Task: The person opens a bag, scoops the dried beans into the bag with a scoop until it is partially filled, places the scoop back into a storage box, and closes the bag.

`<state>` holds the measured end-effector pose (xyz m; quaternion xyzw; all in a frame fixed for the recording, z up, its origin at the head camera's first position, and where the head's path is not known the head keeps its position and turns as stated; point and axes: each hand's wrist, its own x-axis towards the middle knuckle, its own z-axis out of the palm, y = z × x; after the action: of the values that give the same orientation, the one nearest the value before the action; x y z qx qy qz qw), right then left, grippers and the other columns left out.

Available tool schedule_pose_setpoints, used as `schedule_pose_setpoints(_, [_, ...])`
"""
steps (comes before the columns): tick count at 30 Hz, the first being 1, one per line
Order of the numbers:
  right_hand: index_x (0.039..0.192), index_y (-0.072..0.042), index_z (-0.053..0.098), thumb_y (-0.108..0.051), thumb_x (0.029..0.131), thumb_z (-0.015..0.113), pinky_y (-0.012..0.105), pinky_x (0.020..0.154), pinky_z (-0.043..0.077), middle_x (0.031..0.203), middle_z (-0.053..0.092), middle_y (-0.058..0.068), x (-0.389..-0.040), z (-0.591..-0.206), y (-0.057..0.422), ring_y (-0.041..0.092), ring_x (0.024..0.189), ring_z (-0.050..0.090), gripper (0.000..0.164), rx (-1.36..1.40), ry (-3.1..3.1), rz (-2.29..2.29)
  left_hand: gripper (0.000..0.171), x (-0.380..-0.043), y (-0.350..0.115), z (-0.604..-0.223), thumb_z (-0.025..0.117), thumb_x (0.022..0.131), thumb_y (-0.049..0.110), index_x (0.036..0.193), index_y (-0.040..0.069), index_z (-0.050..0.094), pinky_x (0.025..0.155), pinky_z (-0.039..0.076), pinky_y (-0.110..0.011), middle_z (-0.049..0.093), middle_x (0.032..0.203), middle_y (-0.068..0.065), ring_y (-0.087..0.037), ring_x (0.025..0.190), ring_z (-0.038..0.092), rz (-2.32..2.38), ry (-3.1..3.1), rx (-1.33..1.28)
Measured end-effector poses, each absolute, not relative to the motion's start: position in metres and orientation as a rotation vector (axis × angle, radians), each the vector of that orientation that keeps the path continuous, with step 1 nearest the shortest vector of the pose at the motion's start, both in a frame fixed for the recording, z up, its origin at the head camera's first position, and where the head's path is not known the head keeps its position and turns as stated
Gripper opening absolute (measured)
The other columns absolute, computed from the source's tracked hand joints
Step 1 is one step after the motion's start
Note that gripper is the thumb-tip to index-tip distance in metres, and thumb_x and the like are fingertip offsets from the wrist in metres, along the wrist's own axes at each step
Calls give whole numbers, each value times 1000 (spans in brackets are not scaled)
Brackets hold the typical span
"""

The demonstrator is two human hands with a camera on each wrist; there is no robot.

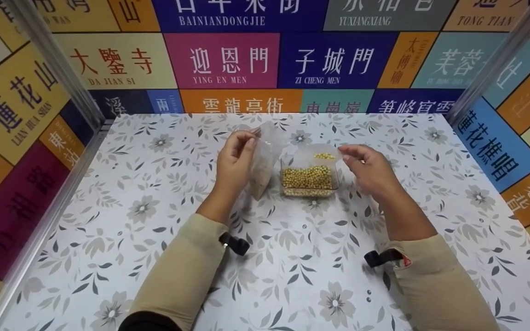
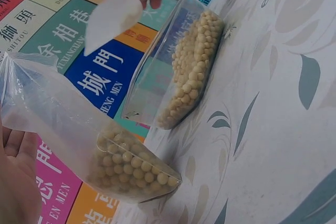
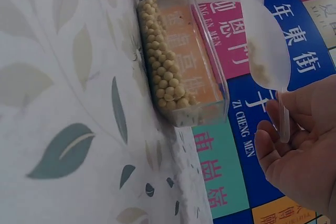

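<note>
My left hand (image 1: 233, 156) grips the top of a clear plastic bag (image 1: 265, 158), whose lower end holds round yellow soybeans (image 2: 134, 169). To its right stands a clear rectangular box (image 1: 309, 184), partly filled with the same kind of beans (image 3: 163, 72). The right hand (image 1: 371, 171) pinches the short handle of a translucent white scoop (image 3: 270, 45) between thumb and fingers. Above the box's far side, the scoop carries a small heap of soybeans. In the right wrist view the scoop's far end overlaps the bag's opening.
A white tablecloth (image 1: 292, 271) with grey flowers and leaves lies under everything. Behind the table rises a wall of coloured panels (image 1: 228, 59) with Chinese lettering, and similar panels line both sides. Metal posts (image 1: 78, 87) mark the corners.
</note>
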<state>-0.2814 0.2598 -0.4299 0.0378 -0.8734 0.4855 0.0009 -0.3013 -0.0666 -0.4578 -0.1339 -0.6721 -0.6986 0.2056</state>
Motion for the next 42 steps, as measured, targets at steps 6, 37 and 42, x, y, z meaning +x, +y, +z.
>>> schedule_pose_setpoints(6, [145,-17,65,-32,113,54,46,114,44,150,62,8,-281,-406,255,25,138,55,37,124,-2706,1496,13,-301,-65,-459,62,107,9,117,1,65,101,56,-27,71,121,-15,-14,117,67,-1951,-1876,-366])
schedule_pose_setpoints(37, [143,-13,66,-21,113,51,56,124,40,152,58,8,-312,-296,202,33,149,48,35,490,-2954,769,12,-300,-67,-458,61,108,10,117,3,65,110,55,-32,73,133,-13,-20,132,67,-1974,-1867,-396])
schedule_pose_setpoints(42, [144,-12,66,-21,113,51,57,124,40,152,57,10,-312,-301,207,34,149,48,35,494,-2934,787,13,-300,-67,-459,60,108,9,118,1,65,104,56,-27,73,128,-15,-18,125,67,-1949,-1874,-405])
